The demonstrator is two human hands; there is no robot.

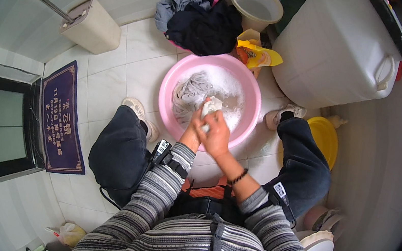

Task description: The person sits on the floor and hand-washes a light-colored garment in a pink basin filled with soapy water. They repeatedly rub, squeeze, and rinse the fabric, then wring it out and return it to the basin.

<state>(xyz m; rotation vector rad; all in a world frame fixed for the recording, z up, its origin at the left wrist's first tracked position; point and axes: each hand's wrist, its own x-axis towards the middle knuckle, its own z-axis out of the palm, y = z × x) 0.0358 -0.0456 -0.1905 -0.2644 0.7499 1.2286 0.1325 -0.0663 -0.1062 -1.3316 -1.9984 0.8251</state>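
A pink plastic basin (pixel 165 103) of sudsy water stands on the floor between my feet. Soaked light grey fabric (pixel 193 88) lies bunched in its left half, with white foam around it. Above the basin my left hand (pixel 194 124) and my right hand (pixel 216 133) are pressed together around a small white cloth (pixel 212 106). Part of the cloth sticks out above the fingers and a bit shows between the hands. The fingers partly cover each other.
Dark and grey clothes (pixel 203 25) are heaped behind the basin, beside a yellow packet (pixel 262 57) and a cream bucket of water (pixel 257 4). A big white plastic barrel (pixel 326 54) stands at right, above a yellow basin (pixel 324 139). At left are a mop bucket (pixel 95 29) and a dark mat (pixel 64 121).
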